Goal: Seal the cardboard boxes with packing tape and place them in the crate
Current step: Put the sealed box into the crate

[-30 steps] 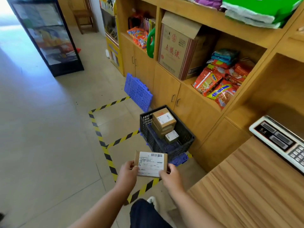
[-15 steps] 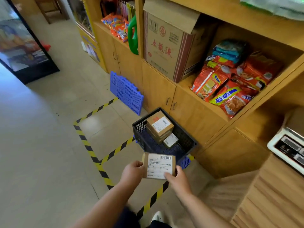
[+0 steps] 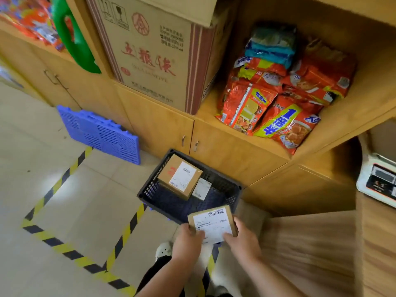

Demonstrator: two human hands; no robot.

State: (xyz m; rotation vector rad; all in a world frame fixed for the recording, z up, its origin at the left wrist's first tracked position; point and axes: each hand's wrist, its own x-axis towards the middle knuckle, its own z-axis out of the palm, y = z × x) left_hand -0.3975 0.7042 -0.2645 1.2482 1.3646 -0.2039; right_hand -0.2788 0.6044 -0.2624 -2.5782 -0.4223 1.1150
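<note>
Two hands share this load: my left hand (image 3: 186, 243) and my right hand (image 3: 244, 241) hold the small cardboard box (image 3: 212, 224) by its near corners, fingers (image 3: 199, 233) clamped on the label face and the edges. It hangs over the near right corner of the black crate (image 3: 147, 190), not yet inside.

The crate stands on the floor against the cabinet (image 3: 158, 127). It already holds a larger labelled box (image 3: 180, 175) at its far left, with a smaller parcel (image 3: 201, 188) touching its right side. The near half of the crate looks free to me, so that is where I aim. I should carry the box a little forward past the rim and level it out. Then I lower it label up, letting go only once it rests flat on the bottom, clear of the parcel. Whether the seams are taped I cannot tell, since the label covers the top.

Half a second ago I held the box short of the crate's near side. Now I am closer and it overlaps the rim, turned a little so the barcode end points right. The two boxes in the crate have not moved.
</note>
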